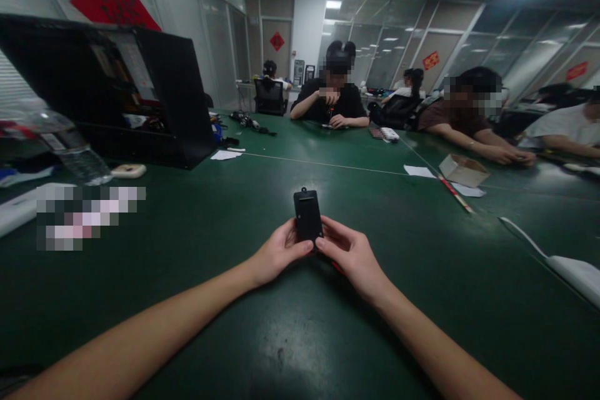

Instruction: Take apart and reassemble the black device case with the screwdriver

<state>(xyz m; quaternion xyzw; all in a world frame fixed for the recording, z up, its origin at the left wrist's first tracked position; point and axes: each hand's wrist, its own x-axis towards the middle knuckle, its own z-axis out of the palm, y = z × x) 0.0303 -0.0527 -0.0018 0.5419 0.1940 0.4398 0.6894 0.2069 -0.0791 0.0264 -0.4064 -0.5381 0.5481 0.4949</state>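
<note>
A small black rectangular device with a loop at its top end is held over the green table, a little in front of me. My left hand grips its lower left side, thumb pressed on its near end. My right hand grips the lower right side, thumb beside the left thumb. A thin red thing shows just under my right hand; I cannot make out what it is.
A large black open case stands at the left with a plastic water bottle beside it. A small cardboard box, paper slips and a red-and-white stick lie at the right. Several people sit along the far and right sides.
</note>
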